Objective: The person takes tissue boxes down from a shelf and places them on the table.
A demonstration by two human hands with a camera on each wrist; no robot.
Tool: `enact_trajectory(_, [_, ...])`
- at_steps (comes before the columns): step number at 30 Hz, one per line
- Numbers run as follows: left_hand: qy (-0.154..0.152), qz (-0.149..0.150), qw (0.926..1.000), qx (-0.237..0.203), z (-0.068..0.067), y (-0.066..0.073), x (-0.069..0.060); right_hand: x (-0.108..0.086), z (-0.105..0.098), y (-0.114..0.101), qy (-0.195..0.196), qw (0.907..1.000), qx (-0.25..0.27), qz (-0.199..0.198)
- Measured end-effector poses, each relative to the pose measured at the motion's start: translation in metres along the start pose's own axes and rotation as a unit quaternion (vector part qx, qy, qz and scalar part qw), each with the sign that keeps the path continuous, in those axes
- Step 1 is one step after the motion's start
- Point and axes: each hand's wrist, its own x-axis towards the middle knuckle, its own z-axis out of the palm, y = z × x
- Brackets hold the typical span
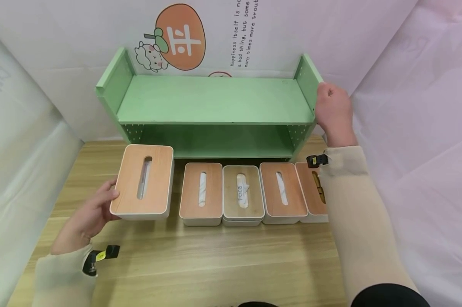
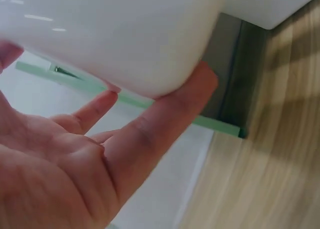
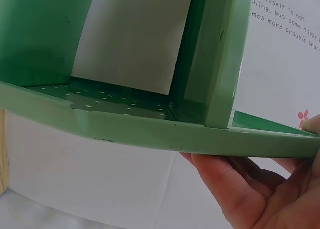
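A white tissue box (image 1: 142, 181) with a wood-look lid and a slot is held off the table by my left hand (image 1: 96, 209) at its left side. In the left wrist view the fingers (image 2: 150, 134) lie against the white wall of the box (image 2: 125, 39), low down near a rounded corner. My right hand (image 1: 333, 106) grips the right side panel of a green two-tier shelf (image 1: 215, 100). Seen from the right wrist, the fingers (image 3: 222, 181) are against the panel's outer face, and part of the hand reaches over its edge.
Along the shelf's front stand several tissue boxes in a row: one (image 1: 192, 192), one with a paler lid (image 1: 231, 175), another (image 1: 292, 196), and one (image 1: 307, 183) partly behind the right sleeve. Under them is a wood-grain table (image 1: 208, 264). White printed cloth (image 1: 284, 34) surrounds the area.
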Motion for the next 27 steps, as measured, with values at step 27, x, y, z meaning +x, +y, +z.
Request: enact_trajectory(27, [0.026, -0.116, 0.9913, 0.057, -0.033, -0.047, -0.001, 0.002, 0.0, 0.002, 0.003, 1.0, -0.004, -0.001])
